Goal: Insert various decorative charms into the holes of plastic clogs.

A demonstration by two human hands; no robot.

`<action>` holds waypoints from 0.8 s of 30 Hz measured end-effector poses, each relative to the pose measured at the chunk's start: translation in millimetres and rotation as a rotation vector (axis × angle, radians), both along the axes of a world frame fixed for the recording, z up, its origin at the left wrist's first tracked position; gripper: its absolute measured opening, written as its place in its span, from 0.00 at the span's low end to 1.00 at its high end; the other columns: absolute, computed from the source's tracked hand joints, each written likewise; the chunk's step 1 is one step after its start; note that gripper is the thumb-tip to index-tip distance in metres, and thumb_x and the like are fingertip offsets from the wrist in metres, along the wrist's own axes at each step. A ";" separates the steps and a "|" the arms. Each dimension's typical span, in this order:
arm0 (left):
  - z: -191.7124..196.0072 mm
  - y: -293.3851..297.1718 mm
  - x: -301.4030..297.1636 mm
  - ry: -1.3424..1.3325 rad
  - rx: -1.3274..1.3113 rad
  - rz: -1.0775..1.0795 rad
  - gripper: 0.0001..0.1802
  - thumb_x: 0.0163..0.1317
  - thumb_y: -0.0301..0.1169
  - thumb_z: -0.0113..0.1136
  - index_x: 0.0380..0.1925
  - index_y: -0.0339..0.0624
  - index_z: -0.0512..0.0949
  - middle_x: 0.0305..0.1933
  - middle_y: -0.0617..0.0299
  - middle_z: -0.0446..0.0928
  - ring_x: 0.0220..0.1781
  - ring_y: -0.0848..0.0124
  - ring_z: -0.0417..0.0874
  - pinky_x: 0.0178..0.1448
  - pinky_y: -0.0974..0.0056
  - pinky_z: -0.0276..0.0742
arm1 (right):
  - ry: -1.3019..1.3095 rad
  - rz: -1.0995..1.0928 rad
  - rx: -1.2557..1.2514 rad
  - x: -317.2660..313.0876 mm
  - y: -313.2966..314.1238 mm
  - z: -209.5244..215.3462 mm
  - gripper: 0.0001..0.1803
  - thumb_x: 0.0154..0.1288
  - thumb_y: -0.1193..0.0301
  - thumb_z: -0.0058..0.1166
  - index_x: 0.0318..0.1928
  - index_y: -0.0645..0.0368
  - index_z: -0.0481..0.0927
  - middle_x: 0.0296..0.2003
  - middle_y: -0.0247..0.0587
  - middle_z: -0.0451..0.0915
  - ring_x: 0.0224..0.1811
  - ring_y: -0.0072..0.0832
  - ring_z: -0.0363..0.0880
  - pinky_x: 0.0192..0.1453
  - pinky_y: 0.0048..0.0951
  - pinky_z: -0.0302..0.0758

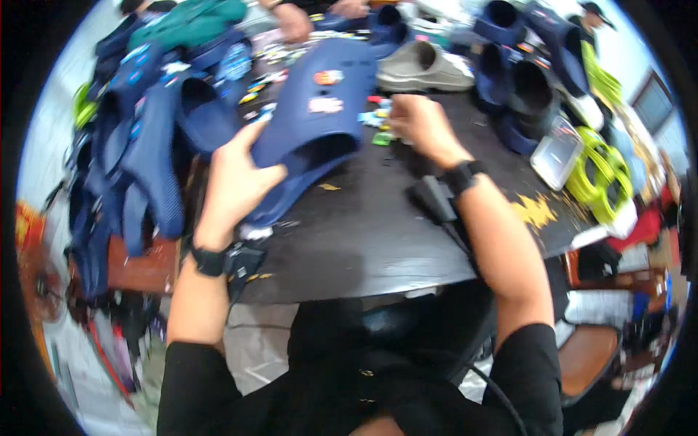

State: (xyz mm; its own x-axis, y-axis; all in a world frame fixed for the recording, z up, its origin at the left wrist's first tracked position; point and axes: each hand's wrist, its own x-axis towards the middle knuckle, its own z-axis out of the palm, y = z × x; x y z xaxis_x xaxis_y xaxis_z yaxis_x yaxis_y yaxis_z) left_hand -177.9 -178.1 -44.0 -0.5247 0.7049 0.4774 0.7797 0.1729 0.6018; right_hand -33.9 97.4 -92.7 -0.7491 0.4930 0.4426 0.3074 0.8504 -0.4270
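The left hand [233,185] is clamped on the heel end of a navy-blue moulded foam clog [313,120], thumb up along its side and fingers curled underneath, so the shoe is propped at a tilt over the dark worktop [363,232], toe pointing away. A couple of small coloured charms are already seated on its upper. The right hand [422,123] reaches past the toe to a scatter of small bright plastic charms [379,120] lying on the worktop; its fingers are bunched downward over them, though from here I cannot tell whether they pinch one.

The clog looks light and springy, a little slick on its smooth skin, so the thick heel rim seems the sound place to grip; the soft upper would likely flex under pressure. The charms look tiny and easy to fumble.

A heap of more navy clogs [145,138] sits at the left, a grey clog [422,69] lies beyond, and another person's hand [294,22] works at the far edge.
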 end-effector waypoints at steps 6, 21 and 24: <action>5.8 -5.9 4.7 -0.048 -0.096 0.022 0.34 0.42 0.28 0.63 0.55 0.28 0.75 0.40 0.46 0.83 0.41 0.67 0.85 0.50 0.65 0.78 | 0.224 -0.049 -0.201 8.3 -6.4 20.2 0.14 0.57 0.73 0.64 0.44 0.61 0.83 0.34 0.44 0.84 0.35 0.33 0.83 0.45 0.33 0.79; 2.6 -3.6 8.8 0.056 -0.106 0.025 0.32 0.40 0.29 0.65 0.51 0.34 0.78 0.41 0.43 0.83 0.44 0.57 0.87 0.51 0.60 0.79 | 0.470 0.381 0.295 -4.0 -86.5 50.0 0.19 0.57 0.82 0.53 0.51 0.62 0.82 0.53 0.47 0.78 0.61 0.42 0.74 0.65 0.34 0.72; 2.9 -4.5 14.8 0.092 -0.122 0.030 0.33 0.39 0.32 0.67 0.52 0.39 0.78 0.43 0.42 0.82 0.44 0.48 0.85 0.52 0.54 0.80 | 0.519 0.356 0.300 -1.9 -89.9 56.8 0.19 0.48 0.88 0.57 0.44 0.61 0.82 0.42 0.42 0.77 0.46 0.39 0.76 0.50 0.33 0.76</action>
State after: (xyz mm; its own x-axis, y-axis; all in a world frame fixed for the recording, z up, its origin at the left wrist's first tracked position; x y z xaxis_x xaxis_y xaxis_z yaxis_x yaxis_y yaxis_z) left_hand -163.1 -182.6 -41.1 -0.5046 0.7449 0.4364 0.8240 0.2647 0.5010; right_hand -35.8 7.5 -35.9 -0.4975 0.0574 0.8656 -0.1921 0.9657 -0.1745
